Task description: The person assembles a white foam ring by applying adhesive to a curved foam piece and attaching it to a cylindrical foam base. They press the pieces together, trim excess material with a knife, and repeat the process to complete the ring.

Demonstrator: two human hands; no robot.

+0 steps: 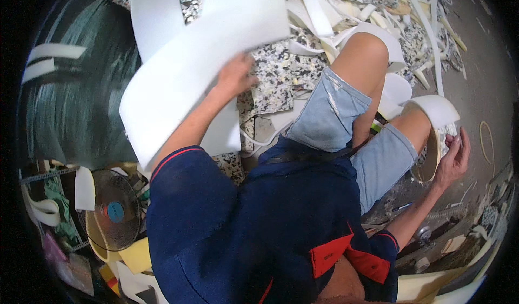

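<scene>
Loosely curled and blurred, the left hand (pixel 235 77) is near twelve o'clock, at the lower edge of a broad, curved white foam sheet (pixel 203 41); I cannot tell whether it grips. Its forearm runs along the sheet, which spans ten to twelve o'clock, so the arm probably helps steady it. Just beside the fingers, a black-white-and-yellow speckled foam block (pixel 273 82) lies among other pieces and may serve as a prop.

At three o'clock, the right hand (pixel 453 160) is half spread, with nothing clearly between its fingers, near a curved white foam piece (pixel 435 109) draped over the right knee, whose shape seems to keep it seated. Tangled white foam offcuts (pixel 373 12) crowd one o'clock. A round wire-caged fan (pixel 112 220) stands at eight, perhaps for cooling.
</scene>
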